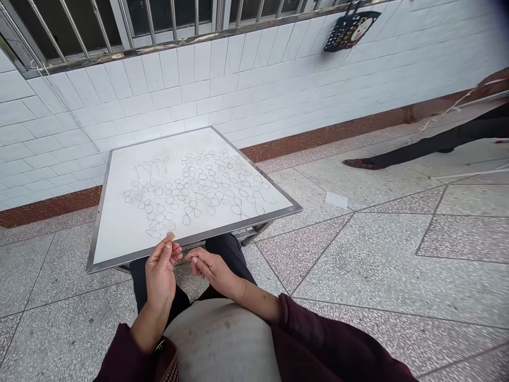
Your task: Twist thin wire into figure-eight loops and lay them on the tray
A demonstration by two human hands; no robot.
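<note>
Just off the near edge of a white board table with a metal rim (199,233), my left hand (161,268) is closed in a pinch. A small tan piece (170,236) sticks up from its fingertips; its kind is not clear. My right hand (212,269) is also closed, thumb against forefinger, a little to the right. A thin wire (183,253) spans the gap between both hands, with its ends hidden in the fingers. Many thin wire loops (193,204), some shaped like figure eights, lie spread over the table top.
A white tiled wall (238,85) with a barred window stands behind the table. A dark basket (352,29) hangs on it. At right, another person's leg (429,143) and hand (493,85) show, with pale string. A white sheet (336,200) lies on the floor.
</note>
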